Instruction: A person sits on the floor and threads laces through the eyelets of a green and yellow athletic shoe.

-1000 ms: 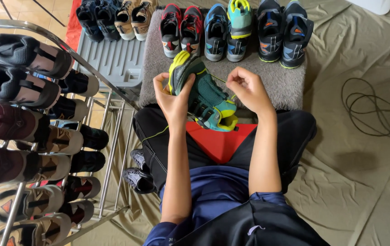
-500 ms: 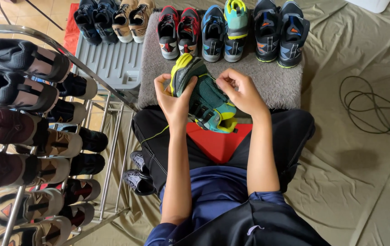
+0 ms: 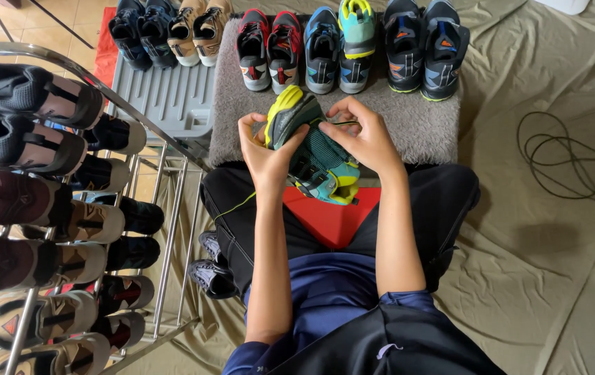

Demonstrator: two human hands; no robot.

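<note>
1. Teal, grey and yellow sneaker (image 3: 315, 156) is held up over the lap, above a red patch (image 3: 329, 219) between the knees of a seated person in dark trousers.
2. Left hand (image 3: 264, 149) is closed on the shoe's yellow-edged end, thumb pressed across the upper, fingers wrapped behind it. Grip appears firm.
3. Right hand (image 3: 363, 139) rests on the opposite side of the same shoe, fingers curled together at the lace area; fingertips pinch something thin there, likely a lace, though the detail is too small to confirm.
4. Judgement: the step in hand is work at the lacing. To do it well, the left hand should keep the shoe steady and tilted toward the face while the right hand draws the lace evenly, without twisting the upper.
5. Position: the sneaker lies between the two hands, touching both, the left hand at its upper end, the right at its flank.
6. Surroundings: a grey fleecy mat (image 3: 422, 128) just beyond the hands bears a row of sneaker pairs; a lone teal-and-yellow shoe (image 3: 357, 28) of like colouring stands in that row.
7. A metal shoe rack (image 3: 172, 208) filled with footwear stands to the left. A coiled dark cable (image 3: 568, 160) lies on the olive sheet, well apart to the right.
</note>
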